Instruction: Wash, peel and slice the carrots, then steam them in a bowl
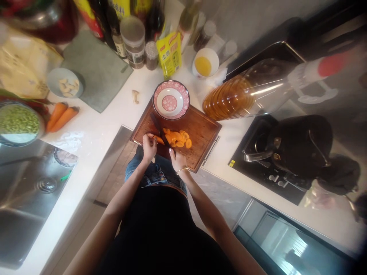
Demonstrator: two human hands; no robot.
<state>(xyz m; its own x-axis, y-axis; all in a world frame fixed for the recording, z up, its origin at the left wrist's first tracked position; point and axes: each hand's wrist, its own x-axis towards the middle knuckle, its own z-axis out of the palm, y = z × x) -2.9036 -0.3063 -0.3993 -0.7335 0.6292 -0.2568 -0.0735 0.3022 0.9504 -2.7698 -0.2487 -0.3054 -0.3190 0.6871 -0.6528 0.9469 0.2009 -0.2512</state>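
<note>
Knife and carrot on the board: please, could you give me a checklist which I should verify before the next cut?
1. Right grip holds the knife: ok, closed at its near end.
2. Left grip holds the uncut carrot: ok.
3. Left fingertips safely away from the blade: cannot tell; they look close, and the gap is too small to judge.
4. Carrot slices lie on the cutting board: ok.
5. Far corner of the board uncovered: not ok, the patterned bowl covers it in this view.
6. Board steady: cannot tell.
</note>
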